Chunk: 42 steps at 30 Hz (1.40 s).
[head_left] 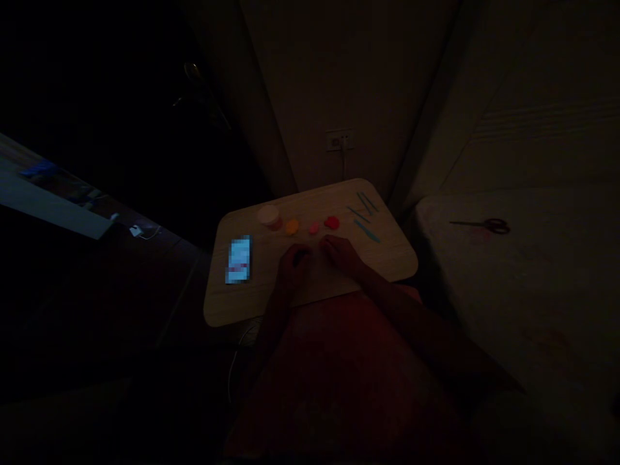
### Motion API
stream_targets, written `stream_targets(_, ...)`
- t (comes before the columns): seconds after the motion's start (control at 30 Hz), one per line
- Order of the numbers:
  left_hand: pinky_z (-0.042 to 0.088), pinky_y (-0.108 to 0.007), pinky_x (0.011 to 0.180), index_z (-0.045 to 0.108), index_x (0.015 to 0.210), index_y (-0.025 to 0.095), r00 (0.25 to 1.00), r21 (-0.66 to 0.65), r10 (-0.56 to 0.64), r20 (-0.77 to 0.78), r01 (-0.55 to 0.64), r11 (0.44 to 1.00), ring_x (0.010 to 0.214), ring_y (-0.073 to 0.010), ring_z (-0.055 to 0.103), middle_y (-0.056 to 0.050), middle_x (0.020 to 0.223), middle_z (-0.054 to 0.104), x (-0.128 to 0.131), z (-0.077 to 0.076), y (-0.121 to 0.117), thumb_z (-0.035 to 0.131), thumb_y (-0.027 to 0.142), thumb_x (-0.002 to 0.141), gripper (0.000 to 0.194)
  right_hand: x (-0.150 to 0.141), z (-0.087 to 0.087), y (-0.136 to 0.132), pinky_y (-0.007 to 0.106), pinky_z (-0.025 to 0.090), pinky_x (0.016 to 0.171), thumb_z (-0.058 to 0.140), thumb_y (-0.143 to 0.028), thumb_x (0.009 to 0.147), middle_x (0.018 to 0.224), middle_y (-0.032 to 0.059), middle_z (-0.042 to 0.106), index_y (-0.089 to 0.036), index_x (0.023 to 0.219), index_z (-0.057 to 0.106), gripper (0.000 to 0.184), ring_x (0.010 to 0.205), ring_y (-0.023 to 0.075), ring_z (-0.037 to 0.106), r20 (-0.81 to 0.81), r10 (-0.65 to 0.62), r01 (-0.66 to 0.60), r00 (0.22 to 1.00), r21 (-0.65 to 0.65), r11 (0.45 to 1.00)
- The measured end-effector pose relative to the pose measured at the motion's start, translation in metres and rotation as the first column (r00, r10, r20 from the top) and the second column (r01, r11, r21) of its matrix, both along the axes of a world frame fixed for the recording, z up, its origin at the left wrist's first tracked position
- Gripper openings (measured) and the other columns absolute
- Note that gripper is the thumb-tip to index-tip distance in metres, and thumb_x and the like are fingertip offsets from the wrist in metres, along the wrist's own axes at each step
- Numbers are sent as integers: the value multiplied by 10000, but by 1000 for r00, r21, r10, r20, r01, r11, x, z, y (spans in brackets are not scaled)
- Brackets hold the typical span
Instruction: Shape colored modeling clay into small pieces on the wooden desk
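The room is very dark. A small wooden table (387, 258) stands in front of me. My left hand (292, 263) and my right hand (340, 252) rest side by side on its middle, fingers curled; whether they hold anything is lost in the dark. Just beyond them lie an orange lump (291, 227), a pink lump (314, 228) and a red lump (332, 223) in a row. A small pale tub (268, 216) stands to the left of the lumps. Several thin blue tools (364, 216) lie at the far right of the table.
A lit phone (239, 259) lies on the table's left part. A wall socket (339, 139) with a cable sits on the wall behind. Red-handled scissors (487, 225) lie on a pale surface at the right. A charger (136, 230) lies at the left.
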<state>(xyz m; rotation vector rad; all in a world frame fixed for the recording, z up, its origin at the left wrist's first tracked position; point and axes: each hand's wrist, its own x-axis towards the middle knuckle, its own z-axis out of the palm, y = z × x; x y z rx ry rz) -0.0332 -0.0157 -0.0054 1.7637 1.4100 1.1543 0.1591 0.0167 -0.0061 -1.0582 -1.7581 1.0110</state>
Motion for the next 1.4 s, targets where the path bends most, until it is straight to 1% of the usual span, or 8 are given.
stream_targets(0.23,540,-324,902,694,982,192,1000,-16,6,3,-6,1000,943,-198,673,-46,983,734,1,1,-1,619,240,878,136,-2,-5,3,318,503,856,646,-335,900,939,62,784,-202,891,782,190,887,209,697,-17,63,-62,998,48,997)
stream_targets(0.43,538,-323,914,696,996,194,1000,5,-5,-7,5,1000,968,-199,671,-50,1009,732,0,1,-1,612,227,885,144,-1,-8,2,281,500,748,543,-287,906,882,51,737,-166,1007,723,240,781,173,647,-116,-25,23,993,-20,1000)
stream_targets(0.53,531,-320,918,699,998,192,1000,7,-7,-11,7,1000,964,-197,670,-48,1007,731,0,1,-1,614,225,884,146,-2,-10,2,261,472,632,488,-299,940,768,19,683,-162,1088,682,280,624,144,583,-167,-29,15,986,-81,997)
stream_targets(0.67,535,-324,906,700,995,194,1000,-1,-11,-14,11,1000,949,-200,670,-44,991,733,-1,0,0,611,231,884,147,-3,-10,1,256,462,595,448,-308,971,746,2,675,-179,1179,642,312,556,130,556,-182,17,-32,983,-80,996)
stream_targets(0.83,533,-335,916,703,1001,196,1000,8,-9,-19,9,1000,954,-203,668,-45,999,735,-1,-2,1,615,238,886,150,-2,-3,-3,260,428,567,452,-413,1005,650,-9,627,-212,918,611,271,544,142,546,-127,52,-63,990,-88,994)
stream_targets(1.1,536,-319,906,704,1000,188,1000,-38,-9,-10,9,999,955,-194,667,-44,1004,733,0,1,-2,611,252,891,158,-2,4,-5,285,374,586,395,-608,991,581,-21,487,-237,687,453,483,573,145,448,-146,-3,-8,989,-79,997)
stream_targets(1.27,533,-324,924,701,990,190,1000,-54,-4,-13,3,999,969,-198,666,-45,1008,734,1,2,-2,608,259,889,154,-3,-2,-1,279,320,561,467,-486,940,579,-31,443,-225,632,447,405,567,130,402,-138,-24,8,990,-110,994)
stream_targets(1.4,537,-323,916,705,987,192,1000,-55,-7,-14,6,998,965,-199,669,-45,1003,737,0,2,-2,606,252,885,154,-2,-4,-1,286,363,589,415,-430,974,620,-16,491,-219,696,493,357,588,141,439,-162,19,-30,987,-60,998)
